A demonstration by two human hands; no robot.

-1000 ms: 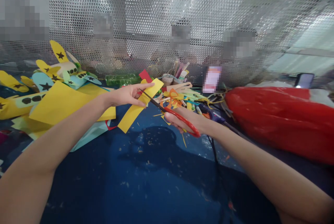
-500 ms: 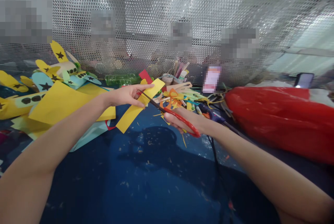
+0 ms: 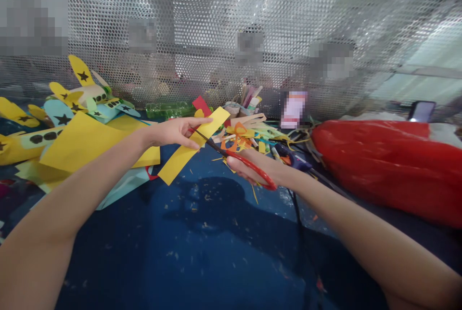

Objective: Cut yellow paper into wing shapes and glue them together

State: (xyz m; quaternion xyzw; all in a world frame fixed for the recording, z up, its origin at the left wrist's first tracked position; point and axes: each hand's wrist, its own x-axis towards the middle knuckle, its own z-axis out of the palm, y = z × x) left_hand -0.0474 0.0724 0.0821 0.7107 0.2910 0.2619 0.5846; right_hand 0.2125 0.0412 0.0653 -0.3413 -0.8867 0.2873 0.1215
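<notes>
Between the fingers of my left hand is a slanted strip of yellow paper, held above the blue table. My right hand is closed around the red handles of a pair of scissors. The dark blades reach up and left across the middle of the strip, close to my left fingertips. Whether the blades have cut into the paper I cannot tell. Larger yellow sheets lie beneath and behind my left forearm.
Toy planes with black stars stand at the left. Behind my hands are a green plastic bottle, paper scraps and a cup of sticks. A glue gun lies right of centre, and a red plastic bag fills the right side.
The yellow strip has shifted very slightly, its lower end a little further left. Both hands and the scissors stay almost in place.
</notes>
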